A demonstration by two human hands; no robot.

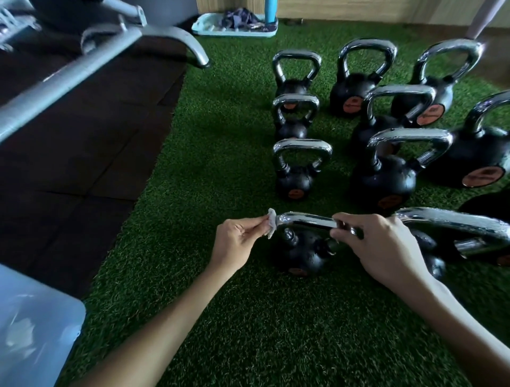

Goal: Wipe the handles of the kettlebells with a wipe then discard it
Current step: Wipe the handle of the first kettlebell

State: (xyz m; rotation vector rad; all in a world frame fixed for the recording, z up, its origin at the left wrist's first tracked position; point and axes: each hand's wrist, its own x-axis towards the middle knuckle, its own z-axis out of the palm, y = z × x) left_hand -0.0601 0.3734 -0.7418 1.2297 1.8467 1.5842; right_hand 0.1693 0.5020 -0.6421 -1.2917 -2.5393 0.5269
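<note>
Green turf is spread under two rows of black kettlebells, and the nearest kettlebell in the left-hand row is where the work is being done. Its chrome handle is gripped at the right end by the right hand, fingers curled closed over the bar. At the handle's left corner a small white wipe — correction, the wipe — is pinched between thumb and fingertips of the left hand, and the crumpled wipe is pressed right against the bend of the chrome.

Beyond it, three more kettlebells are lined up in the same row: one just behind, a smaller one further back, and another at the far end. To the right a second row of larger kettlebells is seen, the closest of them standing just beside the right hand's knuckles (its shiny handle is tilted toward the camera). One more big handle is cut off by the right edge.

Dark rubber flooring is laid along the turf's left side, with a grey metal frame over it. A pale blue tray holding a cloth is set at the far end of the turf. A blurred pale blue object is seen at the lower left; what it is cannot be told.
</note>
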